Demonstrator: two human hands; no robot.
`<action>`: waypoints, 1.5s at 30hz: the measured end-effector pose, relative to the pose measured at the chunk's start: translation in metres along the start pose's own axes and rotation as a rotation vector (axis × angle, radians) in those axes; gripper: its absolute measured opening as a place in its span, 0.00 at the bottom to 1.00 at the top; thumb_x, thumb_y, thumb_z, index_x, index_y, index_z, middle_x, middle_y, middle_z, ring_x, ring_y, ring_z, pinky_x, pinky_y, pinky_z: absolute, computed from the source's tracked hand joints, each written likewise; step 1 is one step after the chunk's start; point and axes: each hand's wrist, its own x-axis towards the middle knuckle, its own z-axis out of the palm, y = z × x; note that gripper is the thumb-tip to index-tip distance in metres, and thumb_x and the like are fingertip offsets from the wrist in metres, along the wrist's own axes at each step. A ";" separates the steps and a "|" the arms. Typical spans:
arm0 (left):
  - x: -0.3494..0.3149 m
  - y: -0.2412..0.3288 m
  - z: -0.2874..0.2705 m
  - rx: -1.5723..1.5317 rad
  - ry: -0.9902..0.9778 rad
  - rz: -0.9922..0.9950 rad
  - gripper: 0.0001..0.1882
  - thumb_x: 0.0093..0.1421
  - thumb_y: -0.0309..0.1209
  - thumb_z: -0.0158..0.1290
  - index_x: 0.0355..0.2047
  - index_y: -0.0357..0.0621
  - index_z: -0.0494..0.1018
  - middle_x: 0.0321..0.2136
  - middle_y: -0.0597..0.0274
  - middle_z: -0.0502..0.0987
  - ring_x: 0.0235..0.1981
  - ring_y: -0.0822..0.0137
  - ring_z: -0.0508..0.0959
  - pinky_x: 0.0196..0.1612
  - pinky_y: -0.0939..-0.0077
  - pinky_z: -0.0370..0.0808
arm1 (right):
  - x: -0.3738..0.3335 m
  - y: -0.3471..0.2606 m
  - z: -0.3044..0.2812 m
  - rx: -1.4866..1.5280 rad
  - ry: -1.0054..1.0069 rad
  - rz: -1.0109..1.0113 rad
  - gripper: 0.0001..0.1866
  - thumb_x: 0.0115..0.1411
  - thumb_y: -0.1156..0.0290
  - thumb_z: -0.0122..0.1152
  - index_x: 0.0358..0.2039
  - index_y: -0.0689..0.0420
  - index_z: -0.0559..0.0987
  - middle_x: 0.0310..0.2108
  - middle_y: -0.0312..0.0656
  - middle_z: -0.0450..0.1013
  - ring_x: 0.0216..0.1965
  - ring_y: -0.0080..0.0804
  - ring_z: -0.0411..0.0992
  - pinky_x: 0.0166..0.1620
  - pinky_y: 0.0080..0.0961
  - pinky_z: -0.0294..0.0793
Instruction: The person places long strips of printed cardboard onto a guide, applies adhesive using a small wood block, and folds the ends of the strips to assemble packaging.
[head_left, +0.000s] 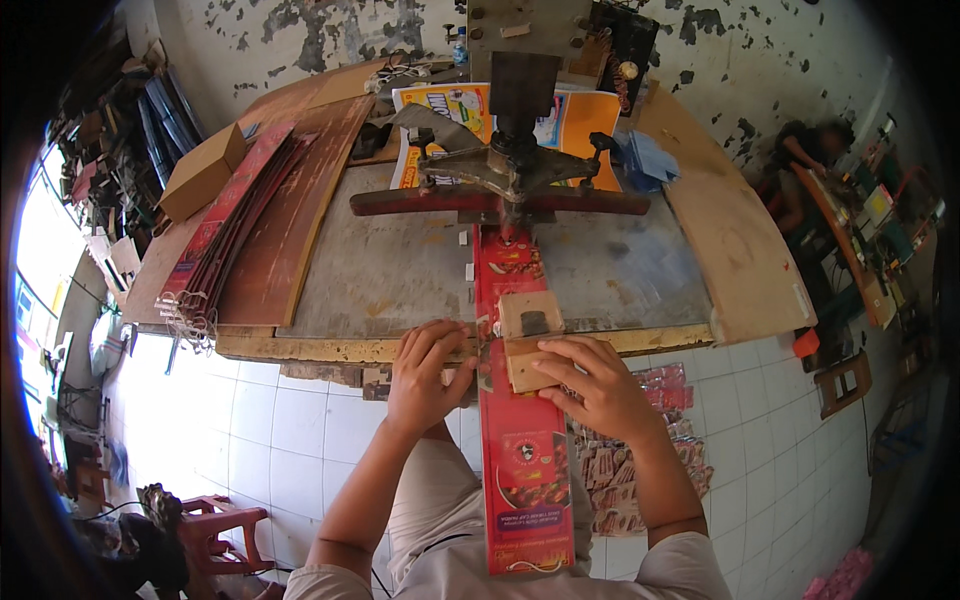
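Observation:
A long red printed cardboard strip [527, 430] runs from beneath the metal press head [508, 175] over the table's front edge and down toward my lap. On the strip, at the table edge, lies a flat tan wooden block [530, 370]. My right hand [598, 390] grips its right side, fingers on top and thumb at the near edge. A second tan piece with a dark patch [532, 314] sits just beyond it. To the left of the strip, my left hand [430, 375] rests over the table edge with bent fingers apart and thumb near the strip; nothing shows in it.
A stack of red cardboard strips with cords [225, 225] lies on the left board, beside a brown carton [203, 172]. Clear plastic [648, 160] lies at right. Many small packets [625, 480] cover floor tiles below right. A red stool [220, 535] stands lower left; another person [815, 150] sits far right.

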 end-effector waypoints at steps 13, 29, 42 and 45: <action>0.018 0.002 0.005 0.126 -0.308 -0.009 0.31 0.70 0.44 0.61 0.69 0.44 0.76 0.74 0.56 0.74 0.76 0.44 0.69 0.78 0.38 0.60 | 0.008 0.006 -0.004 0.239 0.183 0.004 0.26 0.56 0.76 0.82 0.56 0.55 0.86 0.63 0.42 0.79 0.62 0.47 0.77 0.61 0.44 0.82; 0.018 0.002 0.009 0.126 -0.271 -0.009 0.30 0.67 0.41 0.62 0.66 0.41 0.77 0.70 0.56 0.78 0.74 0.47 0.72 0.81 0.35 0.56 | 0.049 0.025 0.017 0.245 0.072 0.076 0.21 0.60 0.74 0.79 0.54 0.58 0.86 0.62 0.40 0.78 0.61 0.47 0.76 0.63 0.43 0.81; 0.019 0.003 0.011 0.118 -0.258 -0.020 0.30 0.66 0.40 0.63 0.67 0.45 0.78 0.70 0.62 0.79 0.74 0.50 0.72 0.81 0.36 0.56 | 0.101 0.096 0.056 0.091 0.133 0.051 0.21 0.64 0.71 0.78 0.57 0.57 0.86 0.62 0.40 0.79 0.63 0.47 0.76 0.64 0.43 0.79; 0.021 0.004 0.011 0.119 -0.258 -0.023 0.31 0.64 0.40 0.64 0.67 0.45 0.78 0.70 0.63 0.78 0.74 0.50 0.72 0.81 0.36 0.56 | 0.099 0.098 0.058 0.103 0.135 0.065 0.22 0.63 0.72 0.79 0.57 0.57 0.85 0.63 0.40 0.79 0.63 0.47 0.76 0.64 0.42 0.80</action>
